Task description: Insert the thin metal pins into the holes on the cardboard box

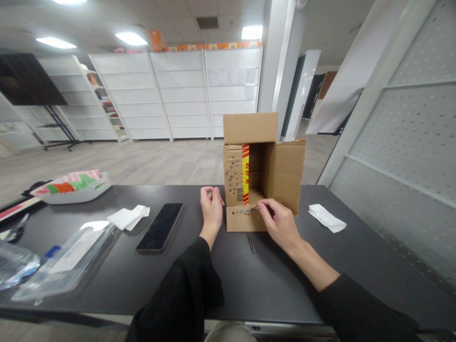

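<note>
An open cardboard box (285,175) stands on the table, its opening facing me and its flaps spread. Small round metal heads (232,178) dot its left flap, and a row of them crosses the lower flap (245,223). My right hand (281,223) pinches a thin dark nail-like piece (254,208) at the lower flap's row. Beside the box's left edge, my left hand (212,209) is closed with curled fingers; whatever is inside is hidden. Thin metal rods (251,242), perhaps long nails, lie on the table in front of the box.
Left of my arm lie a phone (160,228), white tissues (128,217) and a clear plastic case (71,261). A white basket (78,195) with colourful cloth sits at the far left. Another folded tissue (327,217) is on the right, near a perforated panel (409,142).
</note>
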Demonstrator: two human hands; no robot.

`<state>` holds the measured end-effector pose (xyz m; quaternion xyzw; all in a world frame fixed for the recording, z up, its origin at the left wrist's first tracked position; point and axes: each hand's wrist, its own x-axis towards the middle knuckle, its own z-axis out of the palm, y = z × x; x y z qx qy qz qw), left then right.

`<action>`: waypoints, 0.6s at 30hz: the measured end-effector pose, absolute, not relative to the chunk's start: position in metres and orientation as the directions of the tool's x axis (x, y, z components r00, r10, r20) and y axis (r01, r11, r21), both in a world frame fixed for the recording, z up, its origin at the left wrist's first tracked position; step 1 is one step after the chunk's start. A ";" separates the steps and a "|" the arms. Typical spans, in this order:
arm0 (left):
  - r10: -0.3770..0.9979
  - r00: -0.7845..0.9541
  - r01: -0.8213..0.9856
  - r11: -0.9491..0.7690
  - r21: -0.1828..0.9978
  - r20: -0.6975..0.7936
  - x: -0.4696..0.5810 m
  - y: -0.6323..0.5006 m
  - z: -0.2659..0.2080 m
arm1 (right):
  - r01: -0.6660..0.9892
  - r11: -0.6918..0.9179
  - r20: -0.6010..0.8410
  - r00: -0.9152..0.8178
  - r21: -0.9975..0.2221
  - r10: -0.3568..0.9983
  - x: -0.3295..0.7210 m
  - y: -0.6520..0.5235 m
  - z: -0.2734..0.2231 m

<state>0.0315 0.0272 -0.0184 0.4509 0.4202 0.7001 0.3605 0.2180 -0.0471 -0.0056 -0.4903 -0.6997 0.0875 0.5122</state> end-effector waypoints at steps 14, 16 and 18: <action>0.886 -0.333 -0.135 -0.385 0.913 0.324 0.032 0.029 -0.020 | 0.610 0.579 0.664 -0.111 -0.542 0.739 0.216 -0.044 -0.008; 0.884 -0.337 -0.135 -0.385 0.913 0.324 0.032 0.029 -0.020 | 0.608 0.589 0.663 -0.132 -0.533 0.737 0.216 -0.044 -0.009; 0.883 -0.339 -0.133 -0.386 0.913 0.324 0.032 0.029 -0.020 | 0.610 0.588 0.656 -0.141 -0.532 0.741 0.217 -0.042 -0.011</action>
